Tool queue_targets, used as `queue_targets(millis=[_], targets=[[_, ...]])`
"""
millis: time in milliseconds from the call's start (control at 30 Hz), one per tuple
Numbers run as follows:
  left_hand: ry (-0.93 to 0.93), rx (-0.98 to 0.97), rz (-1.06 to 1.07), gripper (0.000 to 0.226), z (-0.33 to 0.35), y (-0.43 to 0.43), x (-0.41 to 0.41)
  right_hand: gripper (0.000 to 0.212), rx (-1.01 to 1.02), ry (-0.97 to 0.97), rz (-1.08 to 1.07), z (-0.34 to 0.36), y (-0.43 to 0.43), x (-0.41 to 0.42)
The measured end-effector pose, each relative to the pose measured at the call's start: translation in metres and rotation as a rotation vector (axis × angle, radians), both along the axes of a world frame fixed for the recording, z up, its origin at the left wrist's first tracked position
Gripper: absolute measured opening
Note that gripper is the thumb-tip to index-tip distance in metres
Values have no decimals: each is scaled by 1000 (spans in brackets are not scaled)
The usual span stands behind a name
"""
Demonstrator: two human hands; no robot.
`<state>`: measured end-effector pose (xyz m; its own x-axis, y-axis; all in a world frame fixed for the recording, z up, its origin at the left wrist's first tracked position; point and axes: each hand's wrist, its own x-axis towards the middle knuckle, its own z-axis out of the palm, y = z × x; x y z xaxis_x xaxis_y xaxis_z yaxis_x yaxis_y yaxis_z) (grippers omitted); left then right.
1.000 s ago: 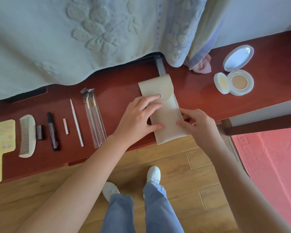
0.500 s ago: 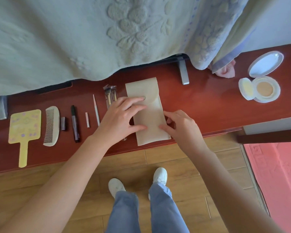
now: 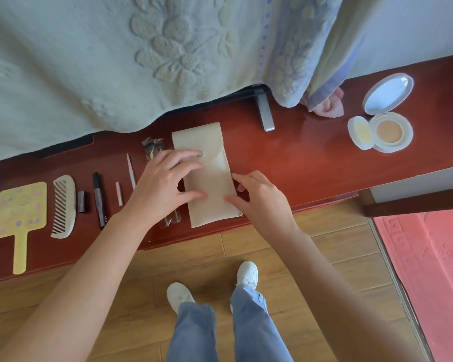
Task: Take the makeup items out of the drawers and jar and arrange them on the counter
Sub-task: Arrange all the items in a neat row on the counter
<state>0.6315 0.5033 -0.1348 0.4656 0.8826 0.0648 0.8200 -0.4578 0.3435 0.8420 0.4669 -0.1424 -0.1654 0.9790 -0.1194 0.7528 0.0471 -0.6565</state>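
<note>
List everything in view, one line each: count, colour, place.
counter: one, dark red wood, across the middle
hand mirror: one, yellow, far left
comb: one, cream, beside the mirror
pen-like stick: one, black, right of the comb
thin sticks: two, pale, right of the black one
brush packet: one, clear, partly under the left hand
pouch: one, beige, centre
compact: one, white, open, right end
blanket: one, pale green, hanging behind
hands: left flat on the pouch, right at its right edge
</note>
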Motion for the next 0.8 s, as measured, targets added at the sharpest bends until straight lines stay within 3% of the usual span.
queue_targets(millis=[167, 400, 633, 800], targets=[[-71, 109, -13, 59, 13, 4, 37, 44, 70, 69, -157, 21, -8, 57], [-186, 166, -149, 56, 13, 36, 167, 34, 125, -115, -462, 33, -14, 192], [-109, 110, -216, 76, 6, 72, 253, 53, 26, -226, -532, 11, 15, 265], [-127, 95, -264, 72, -8, 83, 262, 63, 11, -232, -485, 5, 38, 270]])
